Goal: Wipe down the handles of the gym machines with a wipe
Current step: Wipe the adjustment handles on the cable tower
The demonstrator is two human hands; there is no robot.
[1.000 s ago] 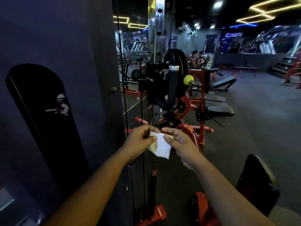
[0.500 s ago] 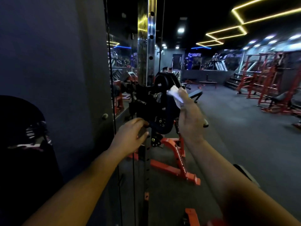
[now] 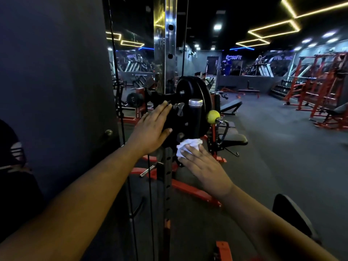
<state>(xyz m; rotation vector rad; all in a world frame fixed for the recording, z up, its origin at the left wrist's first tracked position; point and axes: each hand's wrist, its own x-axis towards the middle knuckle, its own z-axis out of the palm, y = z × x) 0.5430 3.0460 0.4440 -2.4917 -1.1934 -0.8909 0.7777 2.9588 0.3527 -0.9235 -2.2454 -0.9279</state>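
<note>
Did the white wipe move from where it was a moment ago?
Yes. The wipe went down the black handle, from near its silver top to its bottom bend, pressed there under the right hand.

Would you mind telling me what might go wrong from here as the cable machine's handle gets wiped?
1. The right hand presses the wipe with straight fingers at the bottom of the black handle, so the wipe may slip off and drop.
2. Only the lower bend is covered; the upper grip and chrome cap could be missed.
3. The left hand rests flat on the pulley bracket, which might swivel and pinch.
</note>
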